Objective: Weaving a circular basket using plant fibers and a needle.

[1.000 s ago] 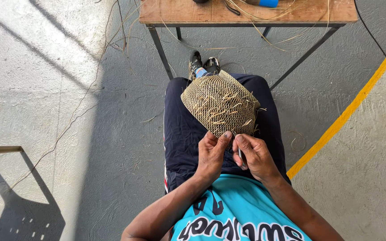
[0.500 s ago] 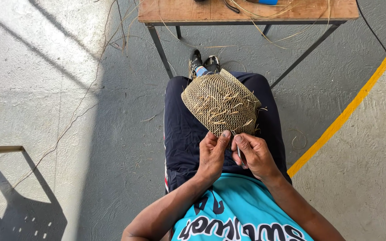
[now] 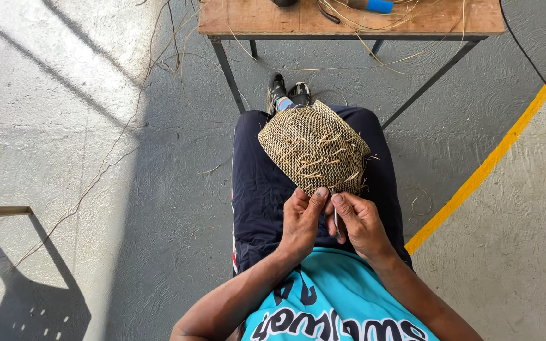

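- Both grips work together at the near rim of the tan, dome-shaped woven straw basket [image 3: 314, 151], which rests upside down on my lap.
- Left hand [image 3: 299, 221] pinches the rim to steady it.
- Right hand [image 3: 361, 222] clasps a thin metal tool [image 3: 335, 218], tip at the weave.

A woven straw basket [image 3: 314, 146] is rested upside down on the lap — its near rim is gripped by the left hand [image 3: 299, 221] and right hand [image 3: 360, 222]; a thin metal tool [image 3: 335, 218] is held between them.
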